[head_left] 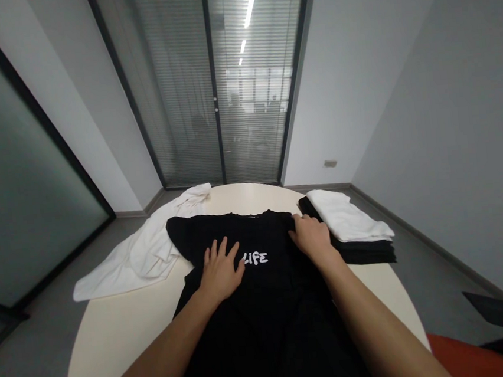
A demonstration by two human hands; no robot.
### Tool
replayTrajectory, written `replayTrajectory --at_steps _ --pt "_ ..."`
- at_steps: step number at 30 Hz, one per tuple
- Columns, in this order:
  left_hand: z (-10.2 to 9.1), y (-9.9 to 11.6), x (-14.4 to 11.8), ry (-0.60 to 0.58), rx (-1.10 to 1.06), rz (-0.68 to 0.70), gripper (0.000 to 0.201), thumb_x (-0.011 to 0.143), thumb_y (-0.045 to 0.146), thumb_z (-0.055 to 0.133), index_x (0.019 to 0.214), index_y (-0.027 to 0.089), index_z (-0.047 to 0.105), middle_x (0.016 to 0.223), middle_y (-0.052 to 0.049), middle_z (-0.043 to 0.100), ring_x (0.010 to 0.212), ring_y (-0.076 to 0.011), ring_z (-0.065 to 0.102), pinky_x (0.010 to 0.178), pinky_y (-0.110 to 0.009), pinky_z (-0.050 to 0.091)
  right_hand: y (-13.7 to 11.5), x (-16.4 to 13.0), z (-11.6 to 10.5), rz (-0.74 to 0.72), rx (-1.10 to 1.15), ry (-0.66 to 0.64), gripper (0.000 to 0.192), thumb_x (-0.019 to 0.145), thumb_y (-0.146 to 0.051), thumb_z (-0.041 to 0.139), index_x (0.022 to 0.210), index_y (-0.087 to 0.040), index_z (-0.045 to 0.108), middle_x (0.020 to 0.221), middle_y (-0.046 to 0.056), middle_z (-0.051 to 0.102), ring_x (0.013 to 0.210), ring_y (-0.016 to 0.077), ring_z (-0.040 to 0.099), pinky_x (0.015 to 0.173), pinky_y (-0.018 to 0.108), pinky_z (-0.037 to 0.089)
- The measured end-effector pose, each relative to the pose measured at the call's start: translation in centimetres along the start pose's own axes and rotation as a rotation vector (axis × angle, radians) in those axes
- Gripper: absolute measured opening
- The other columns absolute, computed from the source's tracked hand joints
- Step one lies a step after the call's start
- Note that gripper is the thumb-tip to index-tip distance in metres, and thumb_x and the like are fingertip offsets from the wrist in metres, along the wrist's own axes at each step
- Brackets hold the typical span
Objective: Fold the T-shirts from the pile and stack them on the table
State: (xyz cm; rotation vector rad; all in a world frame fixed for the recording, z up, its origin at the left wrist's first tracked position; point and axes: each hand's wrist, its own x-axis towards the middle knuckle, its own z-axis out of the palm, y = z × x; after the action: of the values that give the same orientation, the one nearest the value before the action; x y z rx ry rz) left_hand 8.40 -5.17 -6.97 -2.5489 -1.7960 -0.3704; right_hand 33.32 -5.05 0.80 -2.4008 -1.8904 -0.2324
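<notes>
A black T-shirt (pixel 267 305) with white lettering reading "LIFE" lies spread over the table, its collar at the far side. My left hand (pixel 221 271) rests flat on its chest, fingers spread, partly covering the start of the print. At the shirt's right shoulder, my right hand (pixel 311 233) has its fingers curled on the fabric, closed on it. The left sleeve (pixel 182 233) extends outward; the right sleeve is mostly hidden around my right hand.
A rumpled white garment (pixel 137 256) lies at the left, overhanging the round table (pixel 109 332). On the right sits a stack of folded black clothes (pixel 368 253) with a folded white one (pixel 347 218) on top. A red chair seat (pixel 464 360) stands at lower right.
</notes>
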Motion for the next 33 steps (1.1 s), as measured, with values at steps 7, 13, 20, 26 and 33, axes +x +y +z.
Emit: replayTrajectory --at_steps 7,13,20,26,33 --pt "0.1 -0.1 0.0 -0.004 -0.01 0.0 0.054 0.098 0.045 0.046 0.149 0.027 0.048 0.159 -0.011 0.038 0.148 -0.0382 0.03 0.118 -0.055 0.027 -0.1 0.0 3.1 -0.095 0.003 0.017 0.059 0.095 -0.012 0.043 0.152 -0.027 0.042 0.13 0.018 0.062 0.11 0.0287 0.062 0.085 0.036 0.049" --pt "-0.1 0.1 0.2 -0.026 -0.011 0.001 0.058 0.098 0.047 0.044 0.151 0.024 0.046 0.161 -0.011 0.036 0.148 -0.0384 0.029 0.119 -0.054 0.026 0.4 0.4 4.7 -0.133 -0.031 -0.025 0.048 0.096 -0.006 0.032 0.132 -0.017 0.063 0.129 0.018 0.062 0.114 0.0294 0.059 0.088 0.037 0.05" --pt "0.6 -0.5 1.6 -0.098 0.016 0.012 0.065 0.099 0.053 0.037 0.155 0.019 0.037 0.164 -0.013 0.027 0.15 -0.0395 0.023 0.118 -0.057 0.026 -0.1 2.6 5.4 -0.083 -0.029 0.036 0.048 0.096 -0.008 0.031 0.134 -0.012 0.06 0.155 0.019 0.04 0.118 0.0313 0.056 0.088 0.041 0.052" --pt "0.6 -0.5 4.1 -0.188 -0.004 -0.004 0.071 0.098 0.059 0.032 0.157 0.019 0.033 0.165 -0.014 0.023 0.151 -0.0426 0.019 0.118 -0.059 0.023 0.4 5.9 5.8 -0.074 -0.027 -0.053 0.049 0.095 -0.011 0.036 0.141 -0.016 0.055 0.164 0.014 0.027 0.128 0.0312 0.05 0.092 0.041 0.051" --pt "1.2 -0.6 5.0 -0.124 -0.027 -0.008 0.069 0.098 0.061 0.033 0.156 0.024 0.034 0.166 -0.011 0.023 0.151 -0.042 0.017 0.118 -0.06 0.021 -0.1 5.2 4.8 -0.087 -0.09 0.044 0.044 0.094 -0.013 0.043 0.133 -0.015 0.062 0.165 0.014 0.023 0.133 0.0323 0.045 0.102 0.045 0.042"
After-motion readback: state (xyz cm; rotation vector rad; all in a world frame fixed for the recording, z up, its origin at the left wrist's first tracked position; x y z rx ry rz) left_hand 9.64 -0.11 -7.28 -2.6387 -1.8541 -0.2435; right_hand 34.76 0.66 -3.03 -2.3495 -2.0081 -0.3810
